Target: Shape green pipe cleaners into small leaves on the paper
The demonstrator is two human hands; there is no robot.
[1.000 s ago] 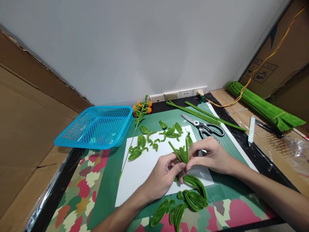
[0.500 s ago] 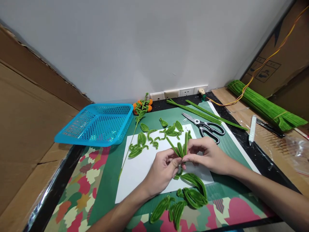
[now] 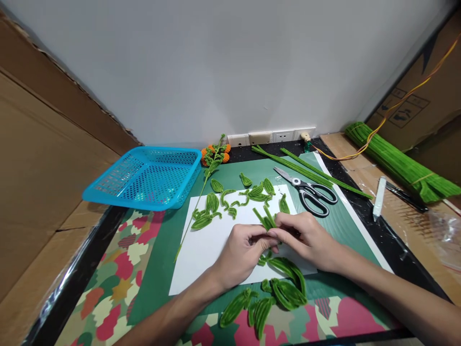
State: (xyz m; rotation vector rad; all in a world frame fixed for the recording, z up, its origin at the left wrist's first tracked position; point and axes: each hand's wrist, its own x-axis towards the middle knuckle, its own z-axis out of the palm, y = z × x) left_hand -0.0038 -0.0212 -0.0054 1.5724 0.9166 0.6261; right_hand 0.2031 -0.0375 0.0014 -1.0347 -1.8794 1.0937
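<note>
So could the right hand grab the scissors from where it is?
Probably yes. The scissors lie flat just beyond the right hand, with nothing between them. But its fingers are pinching a green pipe-cleaner piece, so they'd need to let go first.

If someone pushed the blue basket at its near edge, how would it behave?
The blue basket looks like thin perforated plastic and seems to hold nothing, so probably light. It overhangs the table edge and sits tilted, so a push might tip or slide it.

Plain grey wall (image 3: 216, 62) — cardboard (image 3: 39, 158) alongside, seemingly
</note>
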